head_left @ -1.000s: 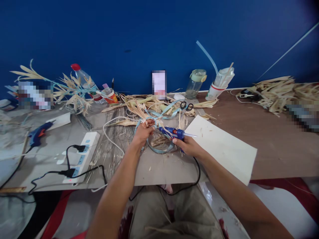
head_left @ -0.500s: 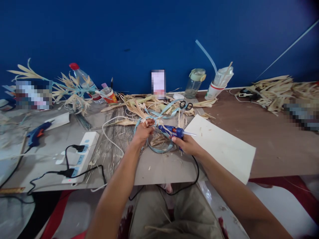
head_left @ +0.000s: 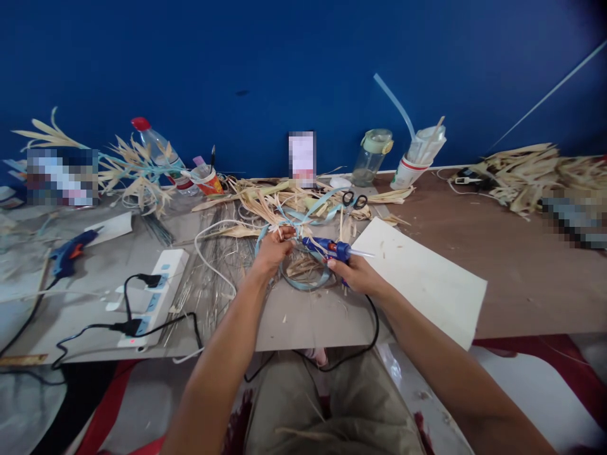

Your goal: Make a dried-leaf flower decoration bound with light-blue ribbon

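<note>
Head-cam view of a person working w/ two bare hands at a grey-brown desk (head_left: 294,328), far edge against a blue wall (head_left: 303,69). Mid-scene, the L hand (head_left: 272,251) has its fingers pinched on a slim piece of pale dried husk w/ light-blue strip (head_left: 274,228); exact grip is partly hidden. From the right, the R hand (head_left: 355,275) is wrapped round a blue plastic hot-glue gun (head_left: 334,250), clear glue stick out the back, nozzle aimed left, just beside the L fingers; contact w/ the piece can't be told. Near side of the hands: a flat light-blue ribbon loop (head_left: 310,285). Far side: loose straw-coloured husks (head_left: 258,205) & black-handled scissors (head_left: 355,201). Step in hand looks like gluing, approx. at the pinch; next move prob. calls for a steady L hold, nozzle lined up & fingertips clear of hot glue.
</note>
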Demonstrator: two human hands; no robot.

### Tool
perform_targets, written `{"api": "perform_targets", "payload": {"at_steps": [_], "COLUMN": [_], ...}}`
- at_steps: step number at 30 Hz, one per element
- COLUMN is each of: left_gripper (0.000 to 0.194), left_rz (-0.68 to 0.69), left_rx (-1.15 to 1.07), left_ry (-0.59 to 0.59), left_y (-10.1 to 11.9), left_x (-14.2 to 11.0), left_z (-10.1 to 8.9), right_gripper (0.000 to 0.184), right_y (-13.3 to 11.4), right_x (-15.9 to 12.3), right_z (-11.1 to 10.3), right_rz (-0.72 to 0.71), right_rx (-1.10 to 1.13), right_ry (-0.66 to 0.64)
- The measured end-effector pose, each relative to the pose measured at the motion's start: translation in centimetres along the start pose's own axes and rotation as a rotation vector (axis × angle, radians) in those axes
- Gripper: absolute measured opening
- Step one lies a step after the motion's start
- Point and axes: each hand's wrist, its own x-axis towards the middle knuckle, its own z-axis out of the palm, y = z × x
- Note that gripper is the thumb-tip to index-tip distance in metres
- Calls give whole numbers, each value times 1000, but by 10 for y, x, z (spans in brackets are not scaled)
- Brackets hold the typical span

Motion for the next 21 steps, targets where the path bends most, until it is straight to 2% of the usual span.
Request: {"api": "perform_targets", "payload": {"at_steps": [13,21], "left_gripper": [28,24], "left_rz": [-9,21], "left_rx": [-8,-31], "left_ry": [-8,3], "left_y": [2,3], "left_x": [-2,-1], "left_z": [1,-2], "right_gripper": [44,45], "right_y": [4,2], "right_x": [1,-3], "right_z": [2,-3], "right_rz": [-5,-5], "right_rx": [29,4], "right_ry": [7,-16]}}
